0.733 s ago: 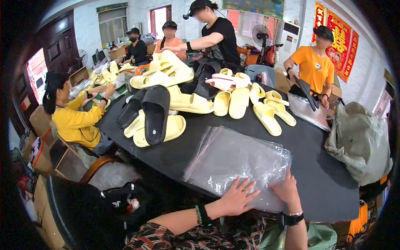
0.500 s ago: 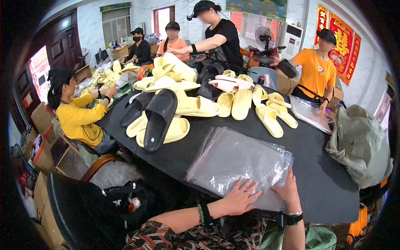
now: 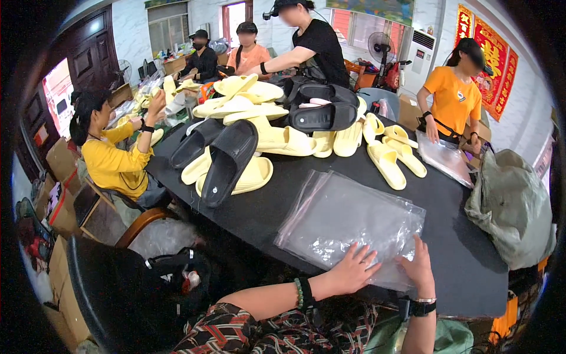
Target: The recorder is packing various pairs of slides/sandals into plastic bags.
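Note:
A stack of clear plastic bags (image 3: 354, 215) lies on the black table near its front edge. My left hand (image 3: 355, 269) rests on the bags' near part with its fingers spread. At the near right corner of the stack, my right hand (image 3: 418, 266) touches the edge, fingers apart and thumb toward the bags. Neither hand grips anything that I can see. Beyond the bags is a heap of slippers: pale yellow slippers (image 3: 286, 137), a black slipper (image 3: 230, 162) leaning at the front, and another black slipper (image 3: 324, 117) lying on top.
Another stack of clear bags (image 3: 445, 158) lies before a person in orange (image 3: 453, 100) at the right. A large grey-green sack (image 3: 510, 206) stands at the table's right edge. A black chair (image 3: 118, 295) is on my left. Other people sit or stand around the black table (image 3: 460, 271).
A pair of black slippers has landed on the right of the heap, over the pink ones. The bags and both my hands have shifted slightly right in view.

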`<state>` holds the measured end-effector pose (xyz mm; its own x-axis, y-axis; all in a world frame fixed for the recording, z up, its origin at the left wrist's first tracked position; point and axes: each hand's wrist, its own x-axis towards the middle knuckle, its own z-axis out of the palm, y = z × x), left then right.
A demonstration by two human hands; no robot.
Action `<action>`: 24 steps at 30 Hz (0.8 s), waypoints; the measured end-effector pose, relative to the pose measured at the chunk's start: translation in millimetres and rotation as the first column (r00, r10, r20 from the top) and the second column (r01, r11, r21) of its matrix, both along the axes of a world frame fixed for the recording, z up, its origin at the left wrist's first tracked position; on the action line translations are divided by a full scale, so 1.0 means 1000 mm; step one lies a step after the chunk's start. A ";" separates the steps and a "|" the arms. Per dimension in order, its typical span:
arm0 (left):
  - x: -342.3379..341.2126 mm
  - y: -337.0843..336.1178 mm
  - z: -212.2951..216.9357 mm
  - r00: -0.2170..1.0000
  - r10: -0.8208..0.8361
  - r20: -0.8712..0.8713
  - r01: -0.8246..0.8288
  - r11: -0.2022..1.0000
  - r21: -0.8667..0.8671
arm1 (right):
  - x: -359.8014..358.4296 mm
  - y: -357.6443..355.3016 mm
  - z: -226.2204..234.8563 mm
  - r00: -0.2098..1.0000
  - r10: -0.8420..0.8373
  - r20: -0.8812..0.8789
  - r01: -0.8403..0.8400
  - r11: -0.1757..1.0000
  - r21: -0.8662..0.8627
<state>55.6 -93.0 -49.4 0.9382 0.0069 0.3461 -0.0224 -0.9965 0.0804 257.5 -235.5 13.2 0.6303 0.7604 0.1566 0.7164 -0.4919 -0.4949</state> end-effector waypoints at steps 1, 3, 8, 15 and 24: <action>0.002 0.001 -0.001 1.000 -0.004 0.024 0.004 1.000 0.013 | 0.000 -0.001 0.002 0.994 -0.009 0.105 0.008 1.000 0.016; 0.006 0.001 0.002 1.000 -0.005 0.003 0.005 1.000 0.007 | -0.004 -0.003 0.012 0.964 -0.035 0.264 0.027 0.999 0.032; 0.000 -0.001 0.008 0.999 0.037 0.026 -0.036 0.999 -0.039 | -0.033 0.000 0.033 0.900 0.166 0.402 -0.184 0.983 0.006; -0.029 0.011 0.053 0.989 0.146 -0.022 -0.148 0.979 -0.143 | -0.052 -0.005 -0.018 0.922 0.345 0.176 -0.267 0.895 -0.358; -0.030 0.053 0.010 0.936 0.343 0.082 -0.328 0.933 -0.151 | -0.063 -0.012 -0.012 0.931 0.288 0.226 -0.210 0.926 -0.313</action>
<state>25.2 -39.8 -39.5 0.8313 0.3673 0.4172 0.2957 -0.9278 0.2275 194.5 -247.7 1.5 0.3799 0.9237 0.0489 0.9182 -0.3702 -0.1412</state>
